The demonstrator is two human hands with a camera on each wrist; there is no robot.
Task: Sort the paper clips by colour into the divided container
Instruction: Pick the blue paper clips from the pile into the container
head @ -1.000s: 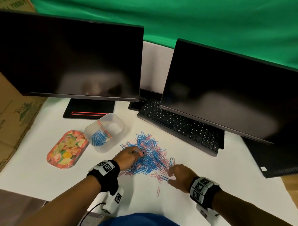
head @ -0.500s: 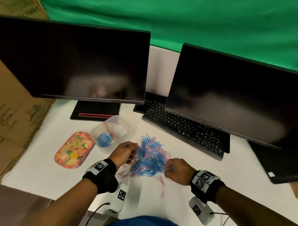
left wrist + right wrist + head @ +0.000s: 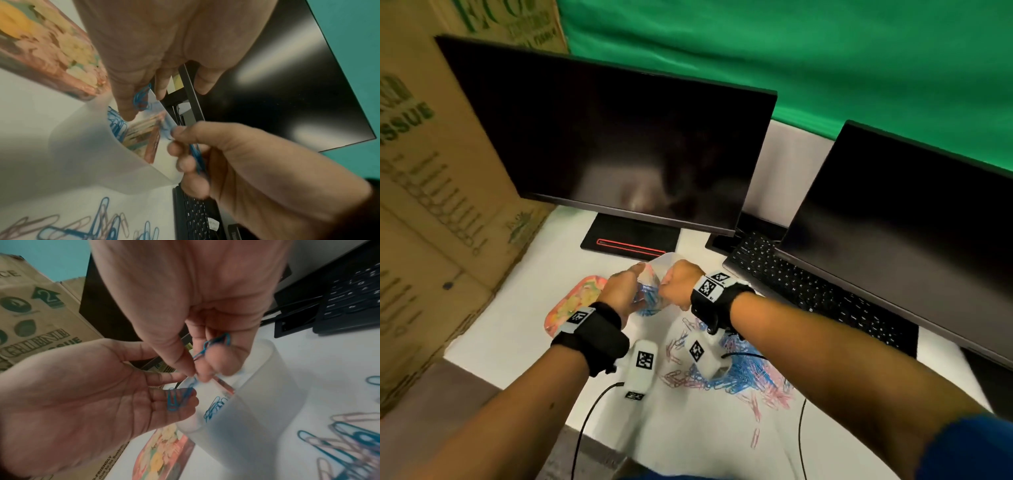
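Note:
A translucent divided container (image 3: pixel 665 259) stands at the back left of the white table, with blue clips in one compartment (image 3: pixel 116 125) and a pink divider (image 3: pixel 153 146). Both hands hover over it. My left hand (image 3: pixel 634 285) is held palm up with relaxed fingers, and a few blue paper clips (image 3: pixel 177 400) lie on its fingertips. My right hand (image 3: pixel 672 292) pinches several blue paper clips (image 3: pixel 216 343) between thumb and fingers, just above the rim. The mixed pile of blue and pink clips (image 3: pixel 744 378) lies under my right forearm.
A floral tray (image 3: pixel 573 306) lies just left of the container. Behind stand two dark monitors (image 3: pixel 619 154) and a black keyboard (image 3: pixel 808 294). Cardboard boxes (image 3: pixel 431 205) wall off the left side. Wrist camera cables (image 3: pixel 585 421) trail over the near table edge.
Both hands left the pile and moved back-left over the container, carrying blue clips. The head view has swung left and closer.

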